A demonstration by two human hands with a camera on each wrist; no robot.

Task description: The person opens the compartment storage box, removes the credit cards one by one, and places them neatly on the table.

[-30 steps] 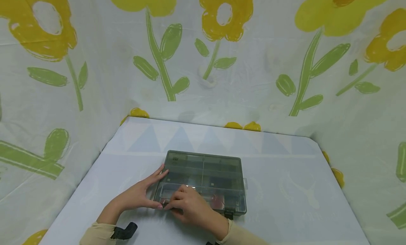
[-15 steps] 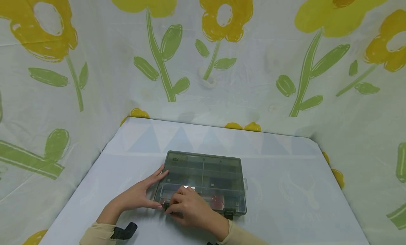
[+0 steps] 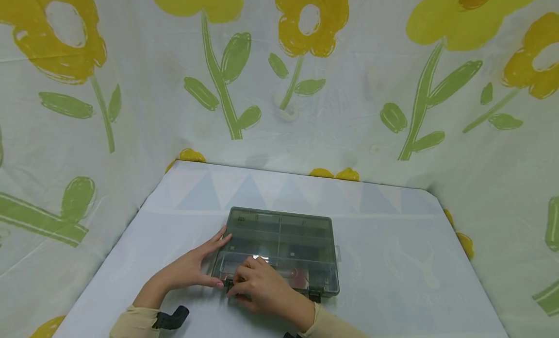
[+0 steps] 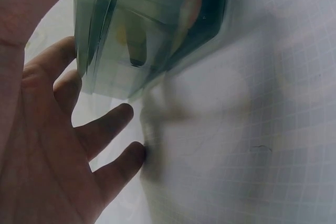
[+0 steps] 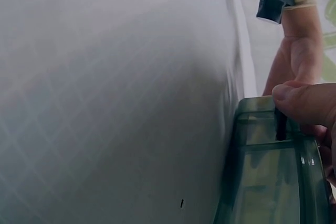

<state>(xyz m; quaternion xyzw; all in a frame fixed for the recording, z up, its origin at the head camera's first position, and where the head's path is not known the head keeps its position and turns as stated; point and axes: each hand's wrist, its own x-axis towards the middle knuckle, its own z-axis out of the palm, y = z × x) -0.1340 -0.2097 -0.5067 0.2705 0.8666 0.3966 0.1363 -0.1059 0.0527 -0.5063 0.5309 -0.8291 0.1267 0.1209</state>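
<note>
A translucent grey-green compartment box (image 3: 301,238) lies flat on the table with its lid down. My left hand (image 3: 188,270) steadies its left end, fingers spread, fingertips on the lid edge and thumb by the front corner. In the left wrist view several straight fingers (image 4: 107,129) reach beside the box wall (image 4: 152,40). My right hand (image 3: 266,287) bends over the front edge, its fingers curled above the lid. The right wrist view has its thumb (image 5: 304,102) on the dark front-left latch (image 5: 281,125), pinching it against the box. Some fingertips are hidden.
A second dark latch (image 3: 314,296) sits at the front right of the box. Something reddish (image 3: 300,278) shows through the lid. The white patterned table (image 3: 393,260) ends at flower-printed cloth (image 3: 349,109) behind and at both sides. Black wrist mounts (image 3: 172,318) are on the sleeves.
The right thumb has slid slightly down toward the front at the latch over the last second. Box and left hand keep their places.
</note>
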